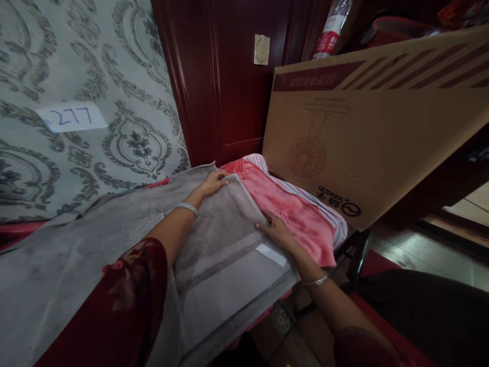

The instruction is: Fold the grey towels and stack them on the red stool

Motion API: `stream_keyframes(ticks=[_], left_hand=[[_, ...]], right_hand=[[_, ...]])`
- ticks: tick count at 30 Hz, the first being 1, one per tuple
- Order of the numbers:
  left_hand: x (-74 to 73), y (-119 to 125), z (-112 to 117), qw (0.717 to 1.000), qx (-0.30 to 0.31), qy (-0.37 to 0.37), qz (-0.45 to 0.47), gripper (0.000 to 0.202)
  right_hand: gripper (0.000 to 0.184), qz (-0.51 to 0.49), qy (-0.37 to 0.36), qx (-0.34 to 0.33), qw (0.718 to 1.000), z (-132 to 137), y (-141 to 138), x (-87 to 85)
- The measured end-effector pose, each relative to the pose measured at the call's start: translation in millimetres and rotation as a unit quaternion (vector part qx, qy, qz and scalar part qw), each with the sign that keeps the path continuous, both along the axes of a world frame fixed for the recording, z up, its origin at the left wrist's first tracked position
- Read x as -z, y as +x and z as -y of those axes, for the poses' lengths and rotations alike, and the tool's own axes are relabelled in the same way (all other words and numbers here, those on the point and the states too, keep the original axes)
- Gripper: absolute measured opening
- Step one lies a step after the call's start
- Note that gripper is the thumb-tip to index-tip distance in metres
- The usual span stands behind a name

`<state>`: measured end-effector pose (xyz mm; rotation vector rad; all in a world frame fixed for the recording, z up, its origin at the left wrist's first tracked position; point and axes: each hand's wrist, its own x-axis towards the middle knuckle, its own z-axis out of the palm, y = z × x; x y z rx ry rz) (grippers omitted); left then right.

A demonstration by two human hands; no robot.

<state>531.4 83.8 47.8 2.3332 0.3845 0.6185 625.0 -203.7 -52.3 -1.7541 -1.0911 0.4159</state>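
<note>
A grey towel (214, 229) with a paler smooth band and a small white label (271, 254) lies folded over on the surface in front of me. At its far edge, near the corner, my left hand (213, 184) pinches the cloth, fingers together. My right hand (275, 230) grips the towel's right edge, thumb on top and fingers partly hidden at the rim. More grey cloth (95, 244) spreads flat to the left. Pink cloth (284, 209) with a striped border lies beyond the towel and shows under it.
A large cardboard box (367, 132) with a fan drawing leans at the right, with a plastic bottle (331, 33) behind it. A dark red panelled door (225, 76) and patterned wall (137, 122) bound the far side. A dark seat (424, 306) stands at lower right.
</note>
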Motion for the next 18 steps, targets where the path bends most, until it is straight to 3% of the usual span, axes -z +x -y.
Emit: stream_keyframes(ticks=[2,4,10,14,18], left_hand=[[-1.2,-1,2,1.0,-0.016,-0.008,0.001,0.01],[-0.9,-3,5,0.999,-0.046,-0.013,0.002,0.008],[8.9,-20,27,0.986,-0.153,-0.059,-0.006,0.015],[15.9,-58,51,0.976,-0.136,-0.154,-0.07,0.015],[13.9,-119,68,0.952,-0.12,-0.266,-0.087,0.02]], right_hand=[[0.042,-0.009,-0.036,-0.018,0.999,8,1,2.0],[0.034,0.016,-0.062,-0.016,0.998,21,-1,2.3],[0.044,0.073,-0.079,-0.057,0.993,39,-7,-17.6],[0.043,0.008,-0.097,-0.111,0.989,36,-5,-33.1],[0.037,-0.104,-0.112,-0.143,0.978,34,-5,-51.5]])
